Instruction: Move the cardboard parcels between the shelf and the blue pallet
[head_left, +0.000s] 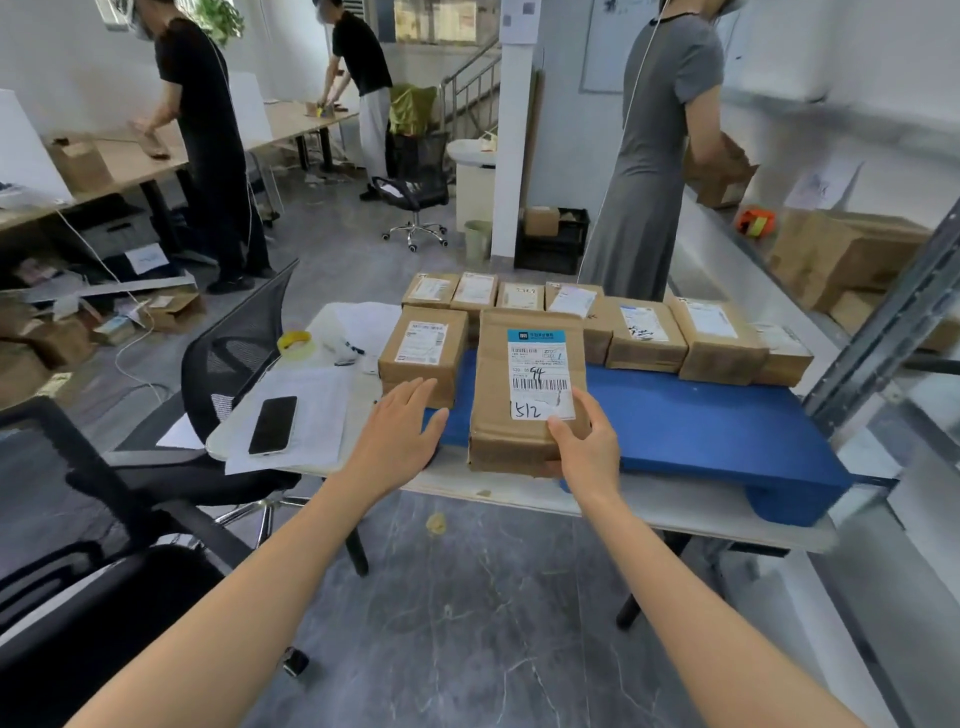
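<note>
Hidden beneath the parcel (524, 395): the fingers of the right hand (587, 452), with only the thumb showing on top. Covered too: the near left corner of the blue pallet (727, 436). Blurred and cut off by the right edge: the shelf (893, 312). Too small to read: the label's print, apart from a handwritten "94" and "1512". Impossible to tell whether lifted or resting.

Sits label-up at the pallet's near left corner, overhanging onto the desk (519, 491). Long axis runs away from the wearer, toward the row of parcels (644, 332) along the pallet's far edge. Label upright, blue header at the far end.

Gripped at the near right corner, thumb pressed beside the label's lower right corner. Left hand (400, 431) open and palm down, fingers (415, 395) straight, just left of the parcel and apart from it, tips near a smaller parcel (423, 353).
</note>
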